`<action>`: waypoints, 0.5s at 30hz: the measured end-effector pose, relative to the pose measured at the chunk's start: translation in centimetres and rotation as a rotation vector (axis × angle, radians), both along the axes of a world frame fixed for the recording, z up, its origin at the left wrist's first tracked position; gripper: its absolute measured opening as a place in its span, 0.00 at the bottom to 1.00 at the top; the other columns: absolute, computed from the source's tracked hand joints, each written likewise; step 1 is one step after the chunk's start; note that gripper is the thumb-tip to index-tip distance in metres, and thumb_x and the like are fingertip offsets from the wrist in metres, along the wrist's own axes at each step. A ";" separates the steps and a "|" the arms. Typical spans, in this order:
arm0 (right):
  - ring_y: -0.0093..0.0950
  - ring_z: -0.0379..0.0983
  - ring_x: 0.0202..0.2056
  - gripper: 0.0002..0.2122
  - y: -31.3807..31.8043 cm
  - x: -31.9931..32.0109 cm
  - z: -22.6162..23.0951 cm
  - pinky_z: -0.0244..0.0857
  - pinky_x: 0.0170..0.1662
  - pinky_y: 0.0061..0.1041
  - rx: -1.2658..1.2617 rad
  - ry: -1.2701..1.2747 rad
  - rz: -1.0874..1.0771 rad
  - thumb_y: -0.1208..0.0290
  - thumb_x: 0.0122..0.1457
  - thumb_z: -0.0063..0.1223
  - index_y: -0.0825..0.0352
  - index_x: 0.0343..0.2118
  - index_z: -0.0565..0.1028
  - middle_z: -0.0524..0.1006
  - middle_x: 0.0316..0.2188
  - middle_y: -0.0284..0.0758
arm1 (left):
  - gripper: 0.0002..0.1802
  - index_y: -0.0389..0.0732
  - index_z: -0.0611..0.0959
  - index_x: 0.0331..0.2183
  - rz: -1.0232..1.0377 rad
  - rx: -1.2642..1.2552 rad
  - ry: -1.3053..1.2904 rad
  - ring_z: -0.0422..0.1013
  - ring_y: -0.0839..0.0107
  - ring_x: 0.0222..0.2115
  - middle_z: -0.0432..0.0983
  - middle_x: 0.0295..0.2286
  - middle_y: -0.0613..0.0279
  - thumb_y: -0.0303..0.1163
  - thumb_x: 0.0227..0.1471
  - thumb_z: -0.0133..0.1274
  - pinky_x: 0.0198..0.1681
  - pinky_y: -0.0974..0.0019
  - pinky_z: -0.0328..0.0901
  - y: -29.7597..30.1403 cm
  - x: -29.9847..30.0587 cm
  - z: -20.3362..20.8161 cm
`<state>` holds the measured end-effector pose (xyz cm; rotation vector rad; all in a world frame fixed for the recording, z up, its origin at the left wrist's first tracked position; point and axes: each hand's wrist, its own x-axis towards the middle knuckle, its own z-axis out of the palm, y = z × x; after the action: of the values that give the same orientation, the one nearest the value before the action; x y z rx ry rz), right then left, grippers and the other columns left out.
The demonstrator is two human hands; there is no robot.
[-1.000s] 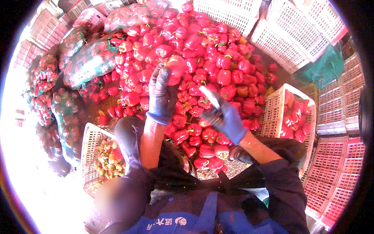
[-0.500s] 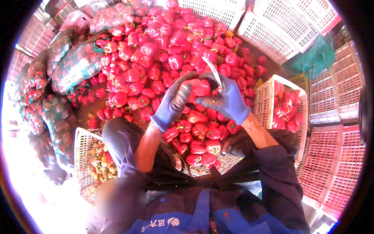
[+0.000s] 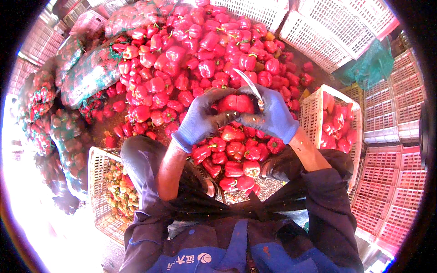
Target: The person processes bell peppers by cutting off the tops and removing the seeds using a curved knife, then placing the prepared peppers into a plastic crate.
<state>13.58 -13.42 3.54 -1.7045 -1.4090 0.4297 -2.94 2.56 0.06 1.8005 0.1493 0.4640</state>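
**Red pepper heap (image 3: 206, 69) fills upper middle of frame, one pepper (image 3: 235, 104) held at center**

Net sacks (image 3: 91, 75) at left, pale crates (image 3: 316, 38) upper right, green netting (image 3: 373, 66) beside those.

Change: 1.0 s ago hands were apart, left one alone with the pepper higher in frame, right one off to the side with the knife (image 3: 248, 83). 0.5 s ago they had met around it. Now left hand (image 3: 202, 116) and right hand (image 3: 272, 113), both in blue gloves with dark palms, wrap the pepper from both sides, thumb tips close together at its lower edge. Pepper sits at nearly the same spot as 0.5 s ago, but more of its broad face shows. Knife is also in right hand; curved blade points upper left, leaning slightly more that way than 0.5 s ago.

Held pepper: glossy, deep red, wide, shallow crease down the visible side.

Hard to see: both pepper ends are covered by the gloves, stem end can't be told. Knife handle mostly hidden in right hand. Whether the blade touches the pepper: can't tell. Contents of the lower-left crate (image 3: 97, 182) are small orange-green bits, too small to name. Lower-left area washed out by glare; upper crates cut off by the frame edge.
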 end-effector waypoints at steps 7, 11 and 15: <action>0.41 0.82 0.41 0.26 0.4 -0.9 -1.3 0.73 0.46 0.34 0.024 -0.052 -0.139 0.67 0.45 0.73 0.69 0.47 0.78 0.82 0.38 0.47 | 0.28 0.31 0.79 0.52 0.262 -0.297 -0.076 0.74 0.72 0.46 0.80 0.46 0.59 0.21 0.49 0.67 0.52 0.66 0.71 -2.8 0.8 -2.6; 0.40 0.82 0.40 0.23 0.2 -0.8 -1.6 0.74 0.44 0.34 0.023 -0.036 -0.140 0.69 0.45 0.71 0.69 0.46 0.78 0.82 0.37 0.46 | 0.23 0.31 0.80 0.50 0.296 -0.594 -0.043 0.76 0.73 0.43 0.80 0.43 0.59 0.20 0.51 0.65 0.48 0.68 0.72 -3.6 0.7 -1.6; 0.41 0.81 0.37 0.21 0.1 -1.1 -2.0 0.74 0.42 0.34 0.052 0.158 -0.169 0.70 0.45 0.69 0.68 0.44 0.77 0.81 0.34 0.45 | 0.19 0.30 0.81 0.49 0.246 -0.869 -0.023 0.77 0.75 0.37 0.82 0.39 0.61 0.23 0.56 0.62 0.43 0.70 0.72 -3.8 0.7 -1.1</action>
<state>12.43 -13.34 1.51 -1.6937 -1.1438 0.4197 -2.23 -1.19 -1.03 0.9252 0.4806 0.4910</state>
